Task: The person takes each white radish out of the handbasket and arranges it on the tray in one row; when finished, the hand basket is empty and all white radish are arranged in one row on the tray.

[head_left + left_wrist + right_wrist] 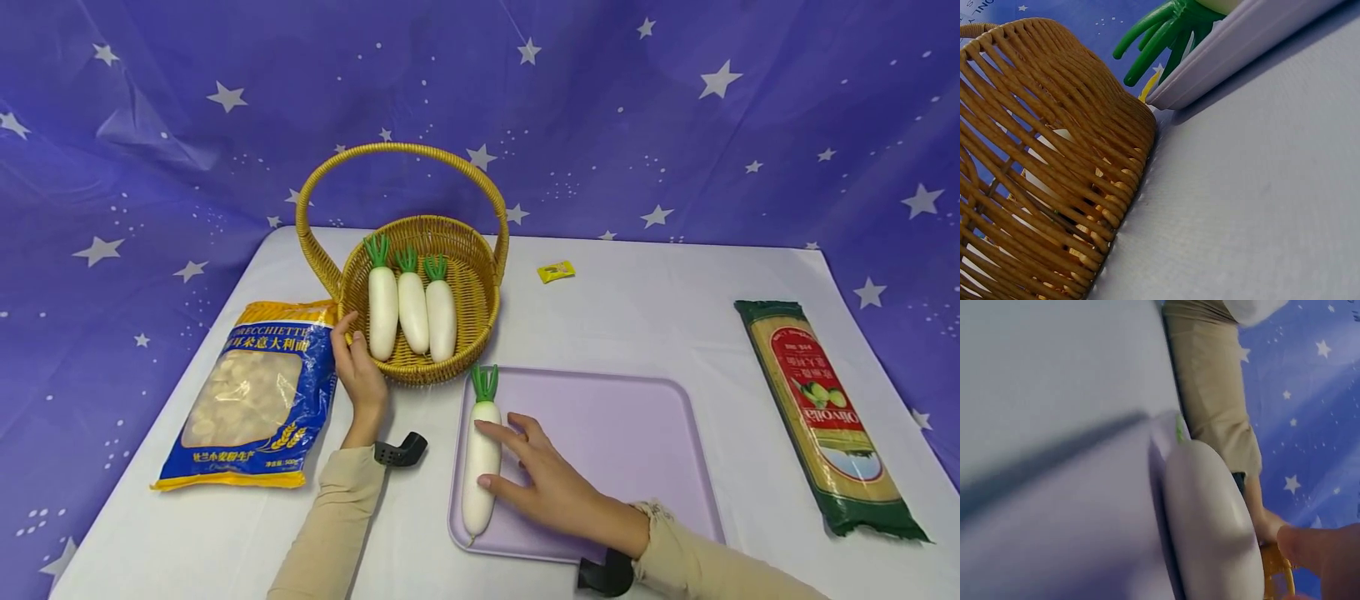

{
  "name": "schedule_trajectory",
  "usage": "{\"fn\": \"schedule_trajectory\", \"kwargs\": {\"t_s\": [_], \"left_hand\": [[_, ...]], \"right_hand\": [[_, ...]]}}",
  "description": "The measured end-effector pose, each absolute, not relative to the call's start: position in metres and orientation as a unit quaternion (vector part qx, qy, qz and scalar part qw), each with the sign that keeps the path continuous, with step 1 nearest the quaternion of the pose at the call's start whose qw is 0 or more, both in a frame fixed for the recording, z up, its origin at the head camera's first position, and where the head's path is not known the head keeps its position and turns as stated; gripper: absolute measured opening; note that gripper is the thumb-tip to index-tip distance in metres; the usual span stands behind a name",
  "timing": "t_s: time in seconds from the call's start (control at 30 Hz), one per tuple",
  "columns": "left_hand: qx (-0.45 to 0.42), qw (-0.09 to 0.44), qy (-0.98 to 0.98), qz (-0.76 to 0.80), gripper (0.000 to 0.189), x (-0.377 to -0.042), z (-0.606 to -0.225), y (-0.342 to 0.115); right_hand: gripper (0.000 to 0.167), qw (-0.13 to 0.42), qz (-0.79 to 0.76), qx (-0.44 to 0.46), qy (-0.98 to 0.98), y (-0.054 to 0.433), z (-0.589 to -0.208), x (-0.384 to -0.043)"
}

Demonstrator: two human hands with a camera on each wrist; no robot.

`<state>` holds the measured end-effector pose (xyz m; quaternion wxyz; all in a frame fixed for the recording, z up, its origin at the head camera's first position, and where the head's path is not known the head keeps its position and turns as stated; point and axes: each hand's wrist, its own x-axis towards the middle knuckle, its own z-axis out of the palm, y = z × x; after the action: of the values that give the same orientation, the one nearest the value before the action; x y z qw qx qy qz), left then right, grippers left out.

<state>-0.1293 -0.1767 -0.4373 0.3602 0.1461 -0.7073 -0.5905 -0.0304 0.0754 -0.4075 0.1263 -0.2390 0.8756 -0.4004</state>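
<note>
A wicker basket with a tall arched handle holds three white radishes with green tops. My left hand holds the basket's rim at its near left side. A fourth white radish lies lengthwise along the left side of a light purple tray, its green leaves over the far rim. Over this radish is my right hand, thumb and fingers spread and loosely bent. The right wrist view shows the radish close up, with the thumb apart from it.
A blue and yellow bag of orecchiette pasta lies left of the basket. At the right is a long green and red pasta pack. A small yellow packet lies behind the tray. A purple starry cloth hangs beyond the white table.
</note>
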Motion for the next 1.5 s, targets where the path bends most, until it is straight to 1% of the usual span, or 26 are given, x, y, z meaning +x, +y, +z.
{"fn": "schedule_trajectory", "kwargs": {"t_s": [0.07, 0.13, 0.2, 0.3, 0.37, 0.43, 0.57, 0.63, 0.73, 0.97, 1.1, 1.2, 1.37, 1.5], "left_hand": [[0.146, 0.36, -0.708, -0.59, 0.034, -0.129, -0.437, -0.177], [0.147, 0.36, -0.709, -0.588, 0.034, -0.129, -0.437, -0.177], [0.147, 0.361, -0.71, -0.587, 0.034, -0.129, -0.437, -0.177], [0.148, 0.364, -0.71, -0.585, 0.034, -0.129, -0.438, -0.178], [0.147, 0.365, -0.71, -0.585, 0.034, -0.13, -0.438, -0.178], [0.147, 0.364, -0.709, -0.586, 0.034, -0.13, -0.438, -0.178], [0.145, 0.359, -0.708, -0.591, 0.034, -0.13, -0.439, -0.176], [0.145, 0.358, -0.707, -0.593, 0.034, -0.13, -0.438, -0.176], [0.145, 0.355, -0.705, -0.596, 0.034, -0.13, -0.437, -0.176], [0.15, 0.355, -0.706, -0.594, 0.034, -0.13, -0.436, -0.177], [0.146, 0.359, -0.707, -0.592, 0.033, -0.131, -0.436, -0.177], [0.145, 0.361, -0.707, -0.59, 0.033, -0.132, -0.437, -0.178], [0.149, 0.355, -0.71, -0.59, 0.033, -0.131, -0.437, -0.177], [0.152, 0.354, -0.712, -0.586, 0.034, -0.13, -0.437, -0.179]], "right_hand": [[0.062, 0.108, -0.414, -0.227, 0.875, 0.077, -0.406, -0.037], [0.059, 0.083, -0.446, -0.209, 0.866, 0.078, -0.405, -0.047], [0.052, 0.067, -0.512, -0.188, 0.835, 0.079, -0.403, -0.061], [0.04, 0.073, -0.652, -0.153, 0.739, 0.077, -0.395, -0.085], [0.039, 0.098, -0.739, -0.131, 0.654, 0.074, -0.388, -0.1], [0.042, 0.127, -0.798, -0.118, 0.577, 0.068, -0.38, -0.115], [0.048, 0.202, -0.858, -0.09, 0.463, 0.051, -0.366, -0.145], [0.051, 0.227, -0.869, -0.073, 0.434, 0.04, -0.363, -0.159], [0.052, 0.235, -0.875, -0.047, 0.421, 0.023, -0.36, -0.179], [0.05, 0.193, -0.866, 0.0, 0.461, -0.012, -0.36, -0.215], [0.051, 0.191, -0.827, 0.028, 0.527, -0.026, -0.362, -0.229], [0.057, 0.211, -0.767, 0.046, 0.605, -0.032, -0.364, -0.234], [0.079, 0.279, -0.639, 0.062, 0.714, -0.036, -0.366, -0.233], [0.096, 0.317, -0.589, 0.047, 0.742, -0.041, -0.368, -0.23]]}}
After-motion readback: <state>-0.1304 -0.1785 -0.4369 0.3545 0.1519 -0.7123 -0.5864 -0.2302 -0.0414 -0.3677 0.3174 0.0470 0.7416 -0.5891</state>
